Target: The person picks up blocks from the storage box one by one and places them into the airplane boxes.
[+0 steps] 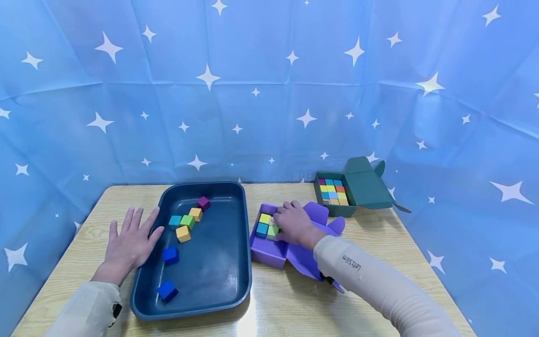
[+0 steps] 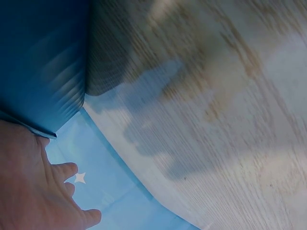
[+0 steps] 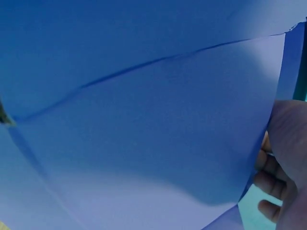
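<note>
My left hand (image 1: 131, 241) is spread with straight fingers at the left rim of a dark blue tray (image 1: 223, 281); the left wrist view shows it against the tray's outer side. In the tray lie a purple cube (image 1: 203, 202), two orange cubes (image 1: 195, 214), a green cube (image 1: 187, 222), a teal cube (image 1: 174, 222) and two blue cubes (image 1: 170, 255). My right hand (image 1: 294, 224) reaches into an open purple box (image 1: 269, 257), its fingers bent over the cubes there. Yellow (image 1: 265, 218), blue (image 1: 261, 230) and light green cubes (image 1: 273, 232) show beside it. Whether it pinches one is hidden.
Behind the purple box on the right, an open dark green box (image 1: 336, 209) holds rows of coloured cubes. Its lid (image 1: 368, 187) folds out to the right. The purple lid (image 1: 303, 260) lies under my right forearm. A blue star-patterned curtain (image 1: 261, 93) surrounds the wooden table (image 1: 286, 309).
</note>
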